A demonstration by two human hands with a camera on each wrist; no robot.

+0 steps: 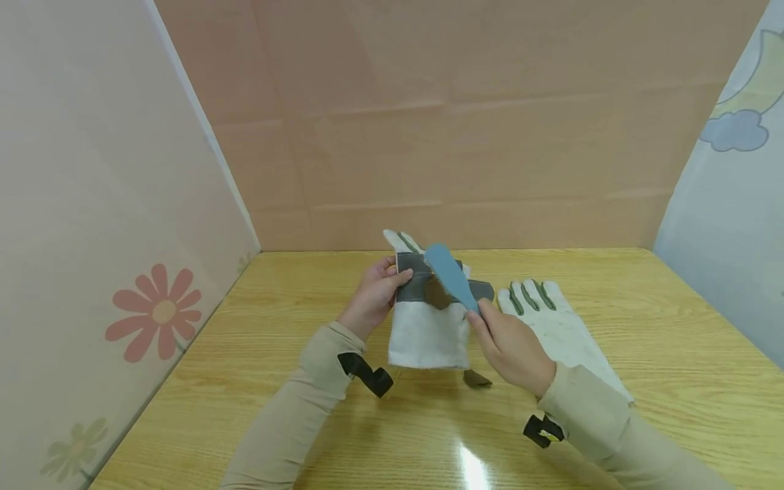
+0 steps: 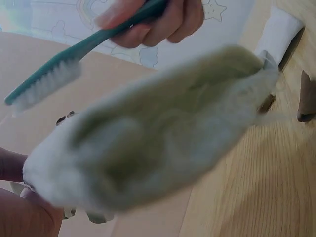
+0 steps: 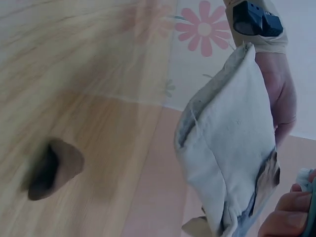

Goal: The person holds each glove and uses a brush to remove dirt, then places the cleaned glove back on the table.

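Note:
My left hand (image 1: 378, 289) holds a white and grey work glove (image 1: 429, 333) up by its left edge, thumb on the grey band. The cuff opening points down; in the left wrist view the glove (image 2: 163, 133) is blurred. My right hand (image 1: 511, 340) grips the handle of a blue brush (image 1: 452, 272), which is tilted over the glove's grey part. White bristles show on the brush (image 2: 49, 79) in the left wrist view. A brown, leaf-like patch (image 1: 437, 294) shows on the glove beside the brush; the brush partly hides it.
A second white glove (image 1: 566, 340) with green strips between its fingers lies on the wooden table (image 1: 686, 354) at the right. A brown curled piece (image 1: 476, 379) is below the held glove. Printed walls (image 1: 429, 136) stand behind and at both sides.

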